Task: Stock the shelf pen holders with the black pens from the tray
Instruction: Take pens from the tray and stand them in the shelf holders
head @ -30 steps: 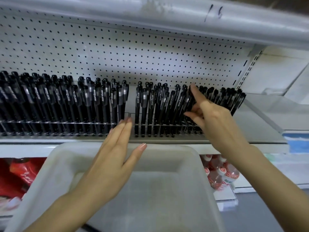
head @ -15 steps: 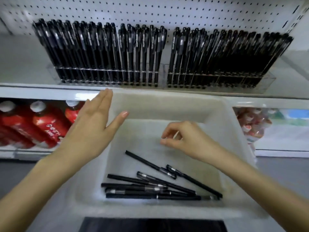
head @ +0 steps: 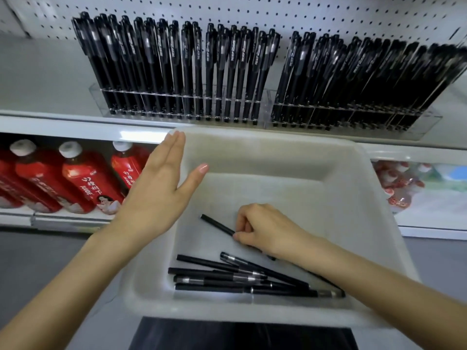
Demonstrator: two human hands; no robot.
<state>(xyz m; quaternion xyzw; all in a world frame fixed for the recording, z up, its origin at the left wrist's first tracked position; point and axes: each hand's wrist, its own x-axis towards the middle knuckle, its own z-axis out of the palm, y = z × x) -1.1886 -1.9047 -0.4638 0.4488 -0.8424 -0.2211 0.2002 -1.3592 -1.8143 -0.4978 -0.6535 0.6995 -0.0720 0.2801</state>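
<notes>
A white plastic tray (head: 353, 188) sits below the shelf with several loose black pens (head: 227, 276) lying along its near side. My right hand (head: 262, 229) is down inside the tray, its fingers curled and pinching one black pen (head: 217, 225) that lies apart from the pile. My left hand (head: 161, 183) is flat with straight fingers over the tray's left rim, thumb spread. Two clear pen holders stand on the shelf: the left holder (head: 177, 102) and the right holder (head: 353, 114), both packed with upright black pens.
Red bottles (head: 75, 180) with white caps lie on the lower shelf at the left. Smaller red-and-white bottles (head: 399, 183) sit at the lower right. A white pegboard (head: 252, 11) backs the shelf. A dark surface (head: 240, 334) lies under the tray's near edge.
My right hand left the right pen holder, dropped into the tray and now pinches a single pen. The view tilted down from shelf to tray. My left hand stayed flat at the tray's left rim.
</notes>
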